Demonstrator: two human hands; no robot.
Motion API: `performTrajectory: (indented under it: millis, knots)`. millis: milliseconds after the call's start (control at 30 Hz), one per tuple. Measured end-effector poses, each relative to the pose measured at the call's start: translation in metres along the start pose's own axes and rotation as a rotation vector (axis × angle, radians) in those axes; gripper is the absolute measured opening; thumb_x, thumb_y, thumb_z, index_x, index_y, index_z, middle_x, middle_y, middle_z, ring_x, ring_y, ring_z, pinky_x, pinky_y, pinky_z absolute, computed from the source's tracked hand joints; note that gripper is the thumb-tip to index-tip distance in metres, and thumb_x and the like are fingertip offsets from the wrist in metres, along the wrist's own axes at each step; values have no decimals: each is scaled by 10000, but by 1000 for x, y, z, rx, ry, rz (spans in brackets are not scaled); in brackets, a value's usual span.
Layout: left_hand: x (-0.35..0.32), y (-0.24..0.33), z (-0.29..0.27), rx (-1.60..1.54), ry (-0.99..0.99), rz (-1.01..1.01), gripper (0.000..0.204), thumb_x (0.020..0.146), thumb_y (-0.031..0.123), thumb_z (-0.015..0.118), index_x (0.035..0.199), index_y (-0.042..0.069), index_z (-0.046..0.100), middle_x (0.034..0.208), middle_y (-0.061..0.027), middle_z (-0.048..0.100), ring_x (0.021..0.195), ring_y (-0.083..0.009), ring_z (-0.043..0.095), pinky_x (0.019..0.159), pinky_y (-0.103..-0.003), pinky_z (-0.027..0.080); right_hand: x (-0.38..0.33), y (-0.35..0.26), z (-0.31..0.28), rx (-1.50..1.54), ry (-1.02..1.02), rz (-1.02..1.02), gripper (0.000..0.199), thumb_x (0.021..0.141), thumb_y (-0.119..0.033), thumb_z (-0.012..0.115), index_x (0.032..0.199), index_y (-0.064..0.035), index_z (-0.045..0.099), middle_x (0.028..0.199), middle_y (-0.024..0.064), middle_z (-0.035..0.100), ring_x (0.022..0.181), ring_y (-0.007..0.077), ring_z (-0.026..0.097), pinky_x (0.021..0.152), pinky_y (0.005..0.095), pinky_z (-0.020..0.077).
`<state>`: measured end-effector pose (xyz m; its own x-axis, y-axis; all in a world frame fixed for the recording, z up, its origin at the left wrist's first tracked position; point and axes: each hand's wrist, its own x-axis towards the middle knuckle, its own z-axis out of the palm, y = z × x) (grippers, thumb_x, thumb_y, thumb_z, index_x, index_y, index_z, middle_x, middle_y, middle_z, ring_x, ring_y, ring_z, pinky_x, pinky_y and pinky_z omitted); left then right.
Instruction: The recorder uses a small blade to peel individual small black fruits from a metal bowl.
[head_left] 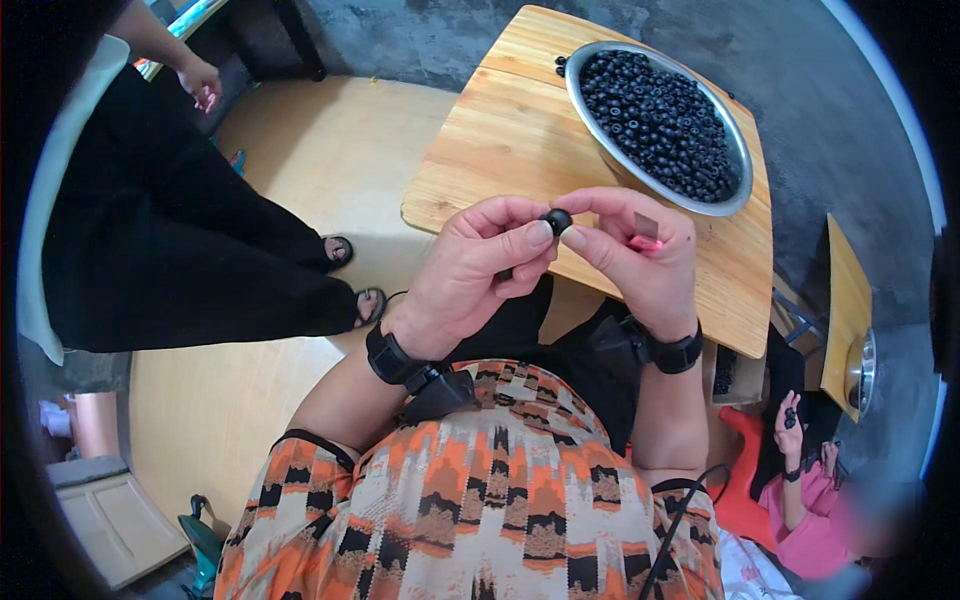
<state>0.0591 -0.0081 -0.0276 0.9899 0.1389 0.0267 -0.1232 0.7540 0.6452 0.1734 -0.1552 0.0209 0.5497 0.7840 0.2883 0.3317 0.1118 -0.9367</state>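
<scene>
Between my two hands, over the near edge of the wooden table [500,125], is a small round black bead-like piece [558,221]. My left hand [480,262] pinches it from the left with thumb and index finger. A second dark piece [504,274] shows partly under the curled fingers of that hand. My right hand [640,250] pinches the round piece from the right with thumb and fingertips. Beyond my hands a metal bowl [742,165] holds a heap of similar small black pieces, several with a hole in the middle.
Several loose black pieces [561,66] lie by the bowl's left rim. A person in black trousers [190,230] stands at the left. At the lower right, a person in pink [815,530] holds up black pieces beside another table [845,315] with a metal bowl [866,370].
</scene>
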Motion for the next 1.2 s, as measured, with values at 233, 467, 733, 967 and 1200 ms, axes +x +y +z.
performTrajectory:
  millis: [233, 467, 733, 967, 1200]
  knots:
    - [-22, 9, -10, -39, 37, 77, 142, 945, 118, 577, 1053, 38, 625, 822, -36, 597, 606, -60, 479, 482, -171, 344, 13, -1, 27, 104, -98, 11, 216, 852, -29, 684, 1063, 15, 679, 658, -100, 452, 576, -8, 349, 511, 171, 274]
    - [-32, 14, -24, -206, -17, 142, 201, 981, 182, 522, 1093, 35, 602, 825, -35, 589, 586, -60, 463, 482, -173, 350, 23, -14, 45, 105, -90, 88, 191, 881, 5, 629, 1066, 47, 660, 781, 16, 658, 694, 30, 575, 630, 170, 458]
    - [-53, 28, -27, -134, 41, 231, 210, 966, 239, 546, 1046, 49, 583, 822, -27, 567, 570, -55, 439, 479, -177, 345, 32, -18, 82, 230, -166, -16, 229, 850, 0, 673, 1070, 58, 652, 726, -14, 636, 630, 0, 524, 571, 151, 426]
    - [-73, 37, -30, -178, 79, 268, 158, 939, 155, 598, 1072, 72, 614, 823, -32, 607, 583, -64, 474, 484, -179, 360, 34, -22, 97, 203, -239, -19, 216, 839, -15, 683, 1046, 47, 668, 653, -73, 555, 583, -20, 443, 536, 149, 365]
    - [-88, 36, -36, -144, 90, 329, 138, 927, 132, 611, 1059, 98, 624, 839, -50, 626, 591, -71, 492, 485, -178, 360, 29, -36, 117, 374, -252, 83, 161, 854, -3, 660, 1007, 47, 663, 736, 2, 636, 667, 55, 592, 592, 173, 462]
